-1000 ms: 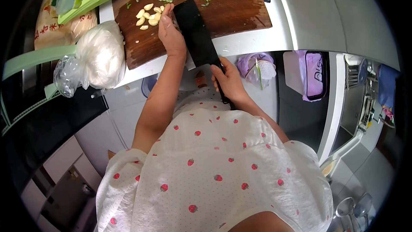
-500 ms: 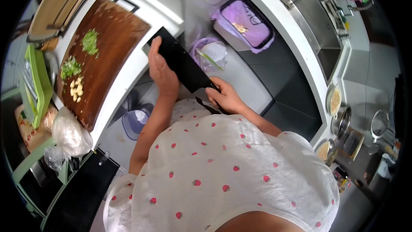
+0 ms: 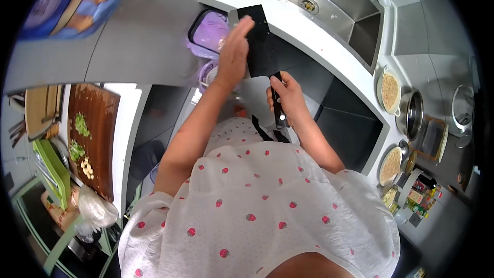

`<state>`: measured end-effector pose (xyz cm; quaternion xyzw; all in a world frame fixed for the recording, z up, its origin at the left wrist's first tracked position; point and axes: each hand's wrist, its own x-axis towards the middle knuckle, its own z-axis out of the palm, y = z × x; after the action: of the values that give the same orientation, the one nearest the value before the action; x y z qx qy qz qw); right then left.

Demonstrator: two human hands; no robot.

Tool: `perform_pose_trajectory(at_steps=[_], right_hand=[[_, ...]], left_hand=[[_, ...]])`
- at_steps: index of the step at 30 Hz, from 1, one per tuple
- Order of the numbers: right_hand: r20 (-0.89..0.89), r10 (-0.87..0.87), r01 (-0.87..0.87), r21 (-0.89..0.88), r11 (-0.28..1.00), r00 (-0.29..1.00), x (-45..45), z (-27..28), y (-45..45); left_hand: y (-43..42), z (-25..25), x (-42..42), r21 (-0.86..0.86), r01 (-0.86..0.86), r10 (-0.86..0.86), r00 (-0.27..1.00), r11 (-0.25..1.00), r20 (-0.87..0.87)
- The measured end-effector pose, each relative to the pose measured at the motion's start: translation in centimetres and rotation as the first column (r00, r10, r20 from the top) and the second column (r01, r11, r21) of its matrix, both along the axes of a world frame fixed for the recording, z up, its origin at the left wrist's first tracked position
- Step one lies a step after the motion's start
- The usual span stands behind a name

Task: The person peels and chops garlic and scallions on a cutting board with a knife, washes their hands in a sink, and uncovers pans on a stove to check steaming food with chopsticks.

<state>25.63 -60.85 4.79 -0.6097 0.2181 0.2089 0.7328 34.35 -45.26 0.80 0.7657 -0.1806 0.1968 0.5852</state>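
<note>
My right hand (image 3: 289, 98) is closed round the black handle of a cleaver (image 3: 262, 54), whose broad dark blade points away from me. Beside the blade's left edge is my left hand (image 3: 235, 54), fingers stretched out; whether it touches the blade is hard to tell. Below both hands shows a pale sheet-like surface. Over at the left, a wooden cutting board (image 3: 98, 123) carries two piles of chopped greens (image 3: 81, 124) and several peeled garlic cloves (image 3: 87, 168).
A steel sink (image 3: 329, 7) is set in the white counter ahead. Pans and bowls of grain (image 3: 389, 91) line the right side. A purple-lined bin (image 3: 210, 31) stands left of the blade. Plastic bag (image 3: 98, 210) at lower left.
The view has swung right, from the cutting board to the sink. The cleaver has left the board and moved with both hands towards the sink counter.
</note>
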Motion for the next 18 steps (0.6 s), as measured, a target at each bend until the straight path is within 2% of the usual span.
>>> perform_pose_trajectory(at_steps=[2, 7, 9, 12, 16, 18], right_hand=[[-0.014, -0.037, 0.037, 0.009, 0.999, 0.999, 0.9, 0.1, -0.9], [-0.032, -0.045, 0.044, -0.026, 0.999, 0.998, 2.3, 0.2, -2.5], [-0.024, -0.013, 0.011, -0.056, 0.998, 1.000, 2.3, -0.1, -2.8], [-0.013, -0.001, 0.000, -0.061, 0.998, 1.000, 2.2, 0.1, -2.9], [-0.017, 0.021, -0.023, -0.120, 0.992, 1.000, 1.4, 0.5, -3.4], [-0.001, 0.034, -0.033, -0.181, 0.983, 0.999, 0.8, 0.5, -3.9]], left_hand=[[-1.9, -0.5, 0.1, -0.086, 0.271, -0.277, 0.958, 0.959, -0.079], [-3.5, -0.9, 2.1, -0.038, 0.278, -0.281, 0.949, 0.960, -0.143], [-3.3, -1.3, 3.1, 0.024, 0.217, -0.214, 0.971, 0.976, -0.109], [-3.2, -1.9, 3.8, 0.022, 0.159, -0.155, 0.982, 0.987, -0.104], [-1.6, -5.7, 6.3, 0.064, 0.042, -0.040, 0.999, 0.997, -0.031], [-0.4, -6.7, 7.1, 0.056, -0.071, 0.083, 0.964, 0.996, -0.253]])
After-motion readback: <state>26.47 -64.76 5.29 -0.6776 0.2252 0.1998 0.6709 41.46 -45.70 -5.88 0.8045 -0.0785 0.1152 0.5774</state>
